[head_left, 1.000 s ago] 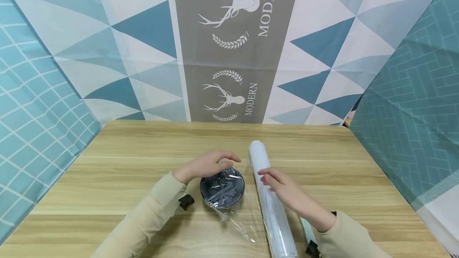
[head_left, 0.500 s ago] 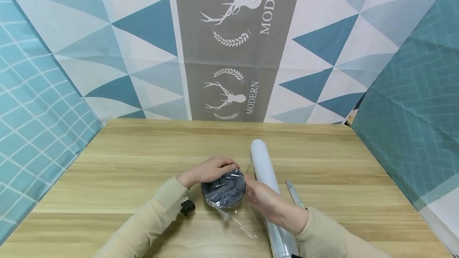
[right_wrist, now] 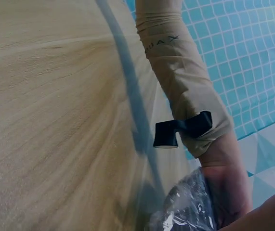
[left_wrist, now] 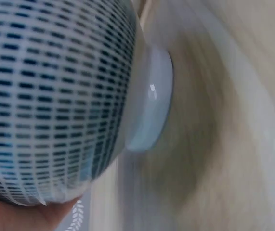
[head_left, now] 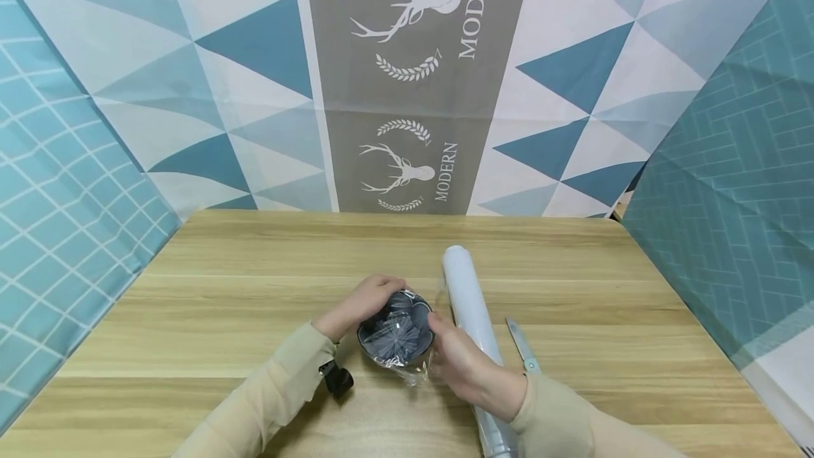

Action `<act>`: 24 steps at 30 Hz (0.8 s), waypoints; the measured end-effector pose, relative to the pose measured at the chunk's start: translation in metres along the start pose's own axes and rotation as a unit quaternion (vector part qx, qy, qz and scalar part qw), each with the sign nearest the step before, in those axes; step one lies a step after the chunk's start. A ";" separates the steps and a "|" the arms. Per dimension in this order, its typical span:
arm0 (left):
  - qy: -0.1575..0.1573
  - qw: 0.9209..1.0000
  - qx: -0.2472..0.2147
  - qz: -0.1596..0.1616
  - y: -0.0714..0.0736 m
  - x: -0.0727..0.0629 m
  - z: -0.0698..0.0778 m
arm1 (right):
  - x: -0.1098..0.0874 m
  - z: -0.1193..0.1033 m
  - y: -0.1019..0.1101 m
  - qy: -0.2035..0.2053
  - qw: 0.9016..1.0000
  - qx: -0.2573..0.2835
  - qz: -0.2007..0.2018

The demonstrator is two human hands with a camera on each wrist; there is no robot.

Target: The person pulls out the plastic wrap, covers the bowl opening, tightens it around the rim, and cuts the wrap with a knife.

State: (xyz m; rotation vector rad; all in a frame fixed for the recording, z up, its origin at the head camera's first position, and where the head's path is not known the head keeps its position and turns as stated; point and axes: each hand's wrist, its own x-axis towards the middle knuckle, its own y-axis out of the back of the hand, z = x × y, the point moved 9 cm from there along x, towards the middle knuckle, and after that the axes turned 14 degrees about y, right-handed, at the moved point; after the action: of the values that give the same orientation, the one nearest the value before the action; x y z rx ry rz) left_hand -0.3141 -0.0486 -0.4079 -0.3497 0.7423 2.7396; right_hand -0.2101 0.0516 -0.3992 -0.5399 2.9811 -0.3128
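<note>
A bowl [left_wrist: 55,96] sits between both hands; it is dark inside, with blue dashes and a pale foot outside in the left wrist view. Clear cling film [head_left: 393,341] lies wrinkled over its mouth, with loose film hanging at the front right. My left hand [head_left: 364,302] grips the bowl's far left side. From the right, my right hand [head_left: 467,362] holds the rim, thumb on top, its lower fingers partly hidden behind film and bowl. Whether the bowl's foot touches the table, I cannot tell.
Just right of the bowl lies a long roll of cling film [head_left: 470,295], its near part under my right forearm. Beyond it is a knife [head_left: 523,345] with a pale green handle, partly hidden by the sleeve. Patterned cloths enclose the wooden table [head_left: 254,324].
My right hand has come left from above the film roll to the bowl's right rim. The left hand has lowered onto the bowl's far left side. The loose film has been drawn in.
</note>
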 end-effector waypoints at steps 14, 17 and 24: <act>0.074 0.968 -0.236 0.042 0.004 -0.014 -0.023 | 0.015 0.007 0.005 0.010 0.996 0.035 0.081; 0.077 0.958 -0.270 0.050 0.004 -0.019 -0.026 | 0.018 0.006 0.005 0.021 0.996 0.029 0.088; 0.075 0.952 -0.291 0.064 0.002 -0.028 -0.031 | 0.024 0.006 0.007 0.037 0.994 0.013 0.105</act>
State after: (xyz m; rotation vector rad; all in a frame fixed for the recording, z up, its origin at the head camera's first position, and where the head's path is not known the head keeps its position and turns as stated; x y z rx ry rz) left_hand -0.2836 -0.0722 -0.4239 -0.6547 -0.0394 3.0345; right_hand -0.2346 0.0485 -0.4075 -0.2115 3.0649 -0.3594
